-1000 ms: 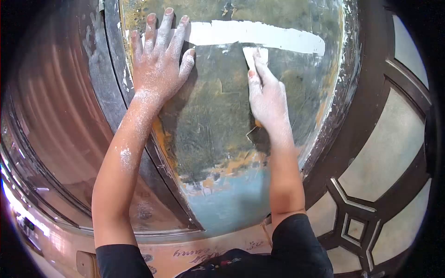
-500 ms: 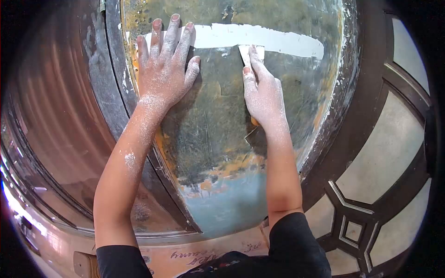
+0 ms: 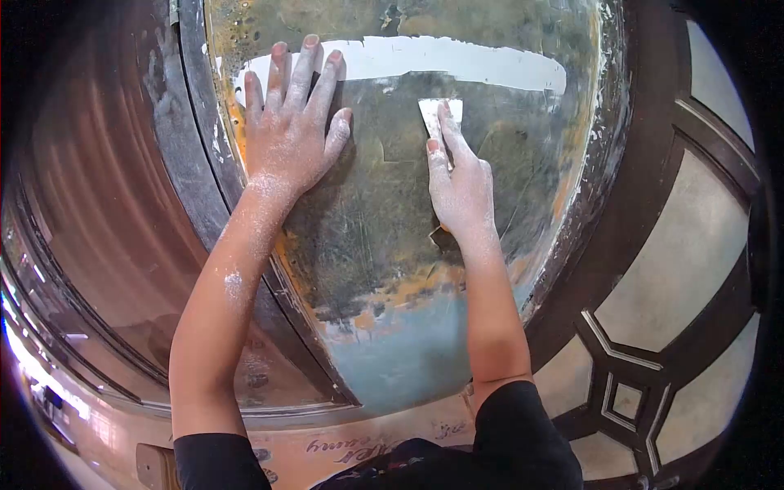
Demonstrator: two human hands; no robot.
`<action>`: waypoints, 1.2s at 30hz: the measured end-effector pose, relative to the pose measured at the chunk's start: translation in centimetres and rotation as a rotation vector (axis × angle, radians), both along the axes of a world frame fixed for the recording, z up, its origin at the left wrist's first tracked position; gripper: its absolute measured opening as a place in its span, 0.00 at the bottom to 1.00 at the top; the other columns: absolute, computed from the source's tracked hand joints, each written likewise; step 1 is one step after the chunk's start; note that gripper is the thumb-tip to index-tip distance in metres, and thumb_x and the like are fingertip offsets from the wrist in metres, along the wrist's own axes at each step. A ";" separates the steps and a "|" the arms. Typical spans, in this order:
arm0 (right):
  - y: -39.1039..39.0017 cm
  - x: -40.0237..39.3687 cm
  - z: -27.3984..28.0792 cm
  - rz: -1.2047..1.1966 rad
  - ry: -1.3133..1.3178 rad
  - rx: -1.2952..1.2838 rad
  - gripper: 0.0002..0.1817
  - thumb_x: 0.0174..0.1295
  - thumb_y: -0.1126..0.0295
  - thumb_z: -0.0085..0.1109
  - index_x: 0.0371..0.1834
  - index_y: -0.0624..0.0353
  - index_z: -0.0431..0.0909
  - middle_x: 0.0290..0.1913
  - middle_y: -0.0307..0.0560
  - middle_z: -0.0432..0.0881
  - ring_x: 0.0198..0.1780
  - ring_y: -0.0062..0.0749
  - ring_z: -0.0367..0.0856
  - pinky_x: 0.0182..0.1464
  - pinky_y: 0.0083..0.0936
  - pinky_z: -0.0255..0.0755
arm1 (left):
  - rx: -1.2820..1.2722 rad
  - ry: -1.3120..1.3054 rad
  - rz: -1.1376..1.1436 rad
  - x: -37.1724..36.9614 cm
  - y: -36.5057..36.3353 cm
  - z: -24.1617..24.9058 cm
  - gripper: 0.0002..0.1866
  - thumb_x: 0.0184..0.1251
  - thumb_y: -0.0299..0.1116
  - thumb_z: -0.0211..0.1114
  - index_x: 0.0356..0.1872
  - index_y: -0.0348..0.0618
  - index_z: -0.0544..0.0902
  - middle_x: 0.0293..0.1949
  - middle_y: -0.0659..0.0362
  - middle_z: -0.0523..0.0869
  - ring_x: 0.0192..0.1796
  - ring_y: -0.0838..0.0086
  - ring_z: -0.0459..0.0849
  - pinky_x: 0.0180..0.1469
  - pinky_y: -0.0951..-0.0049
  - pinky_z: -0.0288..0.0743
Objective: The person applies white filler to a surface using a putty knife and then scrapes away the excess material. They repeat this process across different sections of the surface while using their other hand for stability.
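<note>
Dusted with white powder, my left hand (image 3: 287,135) lies flat with fingers spread, its fingertips over the left end of a long white strip (image 3: 457,59). The strip runs across a mottled green-grey panel (image 3: 359,212) with worn, stained paint. My right hand (image 3: 463,184) grips a putty knife (image 3: 441,114), index finger stretched along its whitened blade. The blade's wide edge points up and sits just below the strip, apart from it. Most of the knife's handle is hidden under my palm.
Left of the panel stand a dark worn frame strip (image 3: 192,131) and a glossy brown surface (image 3: 90,204). On the right is a dark brown panelled door (image 3: 653,106) with pale insets. Pale blue paint (image 3: 400,351) covers the panel's lower part.
My right hand has drawn the putty knife down, away from the white strip's lower edge. My left hand stays spread in nearly the same place.
</note>
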State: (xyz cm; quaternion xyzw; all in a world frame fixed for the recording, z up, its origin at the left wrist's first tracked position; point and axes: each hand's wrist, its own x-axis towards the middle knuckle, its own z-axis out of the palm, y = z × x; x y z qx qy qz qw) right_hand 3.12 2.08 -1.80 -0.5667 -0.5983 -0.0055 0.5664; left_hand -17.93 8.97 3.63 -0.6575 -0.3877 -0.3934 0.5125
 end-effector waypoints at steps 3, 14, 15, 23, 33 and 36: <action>0.9 0.4 0.2 -0.027 -0.035 0.152 0.27 0.76 0.61 0.51 0.77 0.48 0.68 0.52 0.69 0.84 0.52 0.65 0.84 0.55 0.39 0.76 | -0.036 0.009 0.008 0.1 -0.4 -0.5 0.37 0.75 0.53 0.54 0.82 0.60 0.59 0.84 0.57 0.53 0.85 0.53 0.44 0.82 0.39 0.37; 0.9 2.3 1.8 -0.065 -0.203 0.171 0.28 0.78 0.61 0.46 0.80 0.47 0.62 0.41 0.71 0.85 0.47 0.68 0.84 0.52 0.54 0.75 | -0.068 0.003 0.016 0.4 -0.5 -0.7 0.37 0.75 0.53 0.55 0.82 0.62 0.58 0.85 0.57 0.51 0.86 0.54 0.43 0.82 0.39 0.36; 1.2 2.4 2.5 -0.026 -0.166 0.184 0.28 0.78 0.61 0.46 0.80 0.48 0.62 0.41 0.72 0.84 0.48 0.68 0.83 0.53 0.54 0.76 | -0.067 0.002 0.015 0.4 -0.4 -0.9 0.37 0.75 0.53 0.55 0.83 0.62 0.58 0.85 0.57 0.51 0.86 0.54 0.43 0.82 0.39 0.36; 1.1 2.5 1.2 -0.097 -0.208 0.137 0.28 0.79 0.59 0.45 0.81 0.47 0.60 0.43 0.72 0.85 0.47 0.67 0.84 0.52 0.54 0.77 | -0.073 0.013 -0.005 0.4 -0.6 -1.3 0.38 0.74 0.52 0.57 0.82 0.60 0.58 0.85 0.57 0.51 0.86 0.54 0.42 0.81 0.38 0.37; 0.4 3.0 2.3 -0.067 -0.137 0.131 0.27 0.78 0.59 0.48 0.79 0.46 0.64 0.49 0.71 0.84 0.53 0.67 0.82 0.57 0.49 0.75 | -0.108 0.021 -0.015 0.6 -1.0 -2.1 0.38 0.74 0.52 0.57 0.82 0.60 0.59 0.84 0.58 0.52 0.86 0.54 0.42 0.81 0.37 0.37; 0.9 3.4 2.5 -0.062 -0.105 0.139 0.26 0.77 0.60 0.52 0.76 0.48 0.68 0.55 0.69 0.82 0.57 0.67 0.80 0.59 0.44 0.74 | -0.100 0.022 -0.030 0.5 -0.7 -2.3 0.38 0.74 0.52 0.57 0.82 0.61 0.58 0.84 0.58 0.52 0.86 0.55 0.42 0.81 0.37 0.37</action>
